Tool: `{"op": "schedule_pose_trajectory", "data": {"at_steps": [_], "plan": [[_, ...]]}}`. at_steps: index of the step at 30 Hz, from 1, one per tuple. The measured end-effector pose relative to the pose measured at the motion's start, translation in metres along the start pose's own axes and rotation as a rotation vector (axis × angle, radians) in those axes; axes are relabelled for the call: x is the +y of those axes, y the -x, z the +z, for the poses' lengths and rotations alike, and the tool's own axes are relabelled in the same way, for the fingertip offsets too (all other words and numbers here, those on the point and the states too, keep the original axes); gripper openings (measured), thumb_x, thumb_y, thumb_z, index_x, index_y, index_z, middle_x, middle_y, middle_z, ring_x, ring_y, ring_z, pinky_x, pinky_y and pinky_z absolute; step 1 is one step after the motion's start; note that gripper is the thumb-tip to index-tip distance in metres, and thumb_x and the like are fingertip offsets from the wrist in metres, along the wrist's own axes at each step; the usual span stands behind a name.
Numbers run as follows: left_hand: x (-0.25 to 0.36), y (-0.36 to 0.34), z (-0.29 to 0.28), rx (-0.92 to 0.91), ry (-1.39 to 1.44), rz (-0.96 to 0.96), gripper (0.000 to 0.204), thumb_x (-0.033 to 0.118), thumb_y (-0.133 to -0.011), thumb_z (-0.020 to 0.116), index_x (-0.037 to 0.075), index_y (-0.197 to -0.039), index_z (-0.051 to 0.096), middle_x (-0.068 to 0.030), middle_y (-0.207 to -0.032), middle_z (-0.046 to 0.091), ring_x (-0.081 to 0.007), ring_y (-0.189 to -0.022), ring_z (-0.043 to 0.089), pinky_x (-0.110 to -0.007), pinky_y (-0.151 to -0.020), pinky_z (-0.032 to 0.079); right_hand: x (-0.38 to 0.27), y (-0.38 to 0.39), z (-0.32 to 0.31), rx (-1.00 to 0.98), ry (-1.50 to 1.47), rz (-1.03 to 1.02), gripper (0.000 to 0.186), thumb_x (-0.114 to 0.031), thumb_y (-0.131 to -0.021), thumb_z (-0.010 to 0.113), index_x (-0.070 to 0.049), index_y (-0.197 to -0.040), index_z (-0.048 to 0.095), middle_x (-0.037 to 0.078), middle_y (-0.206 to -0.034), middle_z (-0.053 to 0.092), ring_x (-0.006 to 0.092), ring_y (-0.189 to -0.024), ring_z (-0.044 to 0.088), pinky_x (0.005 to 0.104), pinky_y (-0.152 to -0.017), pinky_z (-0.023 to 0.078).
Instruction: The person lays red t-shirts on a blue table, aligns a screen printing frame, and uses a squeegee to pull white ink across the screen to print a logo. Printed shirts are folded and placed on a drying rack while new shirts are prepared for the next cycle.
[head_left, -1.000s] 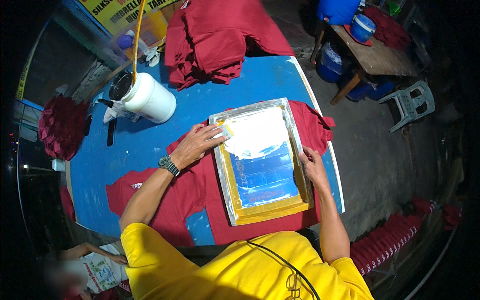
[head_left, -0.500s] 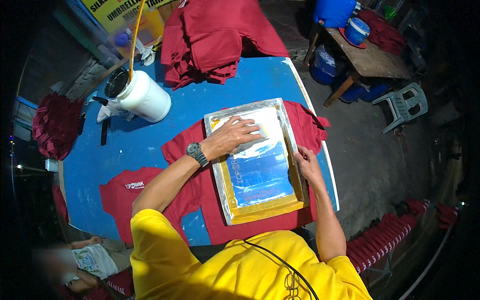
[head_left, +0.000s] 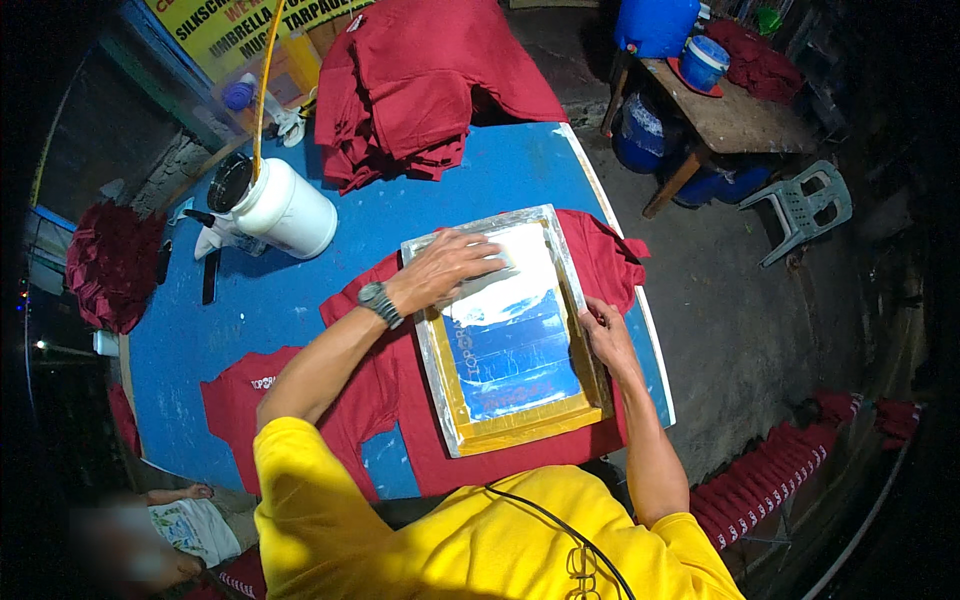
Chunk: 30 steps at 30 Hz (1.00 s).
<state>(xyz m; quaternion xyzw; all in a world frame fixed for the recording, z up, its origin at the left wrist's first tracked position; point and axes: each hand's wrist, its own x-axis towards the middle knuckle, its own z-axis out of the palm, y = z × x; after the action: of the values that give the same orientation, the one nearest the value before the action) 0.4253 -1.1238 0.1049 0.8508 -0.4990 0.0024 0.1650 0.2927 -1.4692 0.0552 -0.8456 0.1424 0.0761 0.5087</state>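
A silk-screen frame (head_left: pixel 591 350) with a metal rim and yellow tape inside lies on a dark red shirt (head_left: pixel 436 460), spread on the blue table. White ink (head_left: pixel 487 302) covers the far part of its mesh; bluish mesh shows nearer me. Inside the far left of the frame, my left hand (head_left: pixel 450 266) is closed over what looks like a squeegee (head_left: pixel 508 256), of which only a small end shows beyond the fingertips. My right hand (head_left: pixel 608 335) grips the frame's right rim, thumb and fingers around it.
Folded red shirts (head_left: pixel 420 85) are heaped at the table's far edge. A white tub (head_left: pixel 290 212) with a stick stands far left, beside a phone-like dark object (head_left: pixel 210 277). Printed shirts (head_left: pixel 765 490) hang in a row at lower right. A plastic chair (head_left: pixel 805 208) stands beyond; another person sits lower left.
My left hand has shifted slightly left within the frame, its fingers closer together. The right hand keeps its place on the rim. The whole view has shifted a little.
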Motion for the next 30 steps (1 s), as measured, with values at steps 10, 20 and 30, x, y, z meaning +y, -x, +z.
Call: {"op": "schedule_pose_trajectory", "data": {"at_steps": [10,20,30], "plan": [[-0.008,-0.018,0.027,-0.004,-0.12,0.049,0.081,-0.002,-0.078,0.079,0.024,-0.152,0.058,-0.0023,-0.162,0.053,-0.0248,-0.153,0.044,-0.052,-0.124,0.034,0.013,-0.006,0.003,-0.009,-0.046,-0.023,0.044,-0.028,-0.103,0.068,-0.007,-0.142,0.069,0.023,-0.128,0.066,0.034,-0.119,0.067,0.0422,-0.108,0.05],[-0.008,0.088,-0.005,-0.115,-0.18,-0.116,0.086,-0.011,-0.077,0.073,0.021,-0.154,0.054,-0.007,-0.164,0.051,-0.0261,-0.153,0.045,-0.048,-0.115,0.038,0.008,-0.004,0.003,-0.013,-0.065,-0.013,0.043,-0.026,-0.103,0.068,-0.006,-0.14,0.07,0.02,-0.123,0.065,0.0305,-0.117,0.066,0.04,-0.105,0.05],[-0.006,0.111,0.011,-0.022,-0.156,-0.124,0.084,-0.008,-0.081,0.072,0.022,-0.156,0.053,-0.0122,-0.162,0.05,-0.0288,-0.154,0.045,-0.051,-0.12,0.037,0.022,-0.013,0.003,-0.012,-0.093,-0.039,0.043,-0.022,-0.104,0.066,0.001,-0.14,0.067,0.008,-0.109,0.073,0.0163,-0.098,0.064,0.0313,-0.09,0.051]]}}
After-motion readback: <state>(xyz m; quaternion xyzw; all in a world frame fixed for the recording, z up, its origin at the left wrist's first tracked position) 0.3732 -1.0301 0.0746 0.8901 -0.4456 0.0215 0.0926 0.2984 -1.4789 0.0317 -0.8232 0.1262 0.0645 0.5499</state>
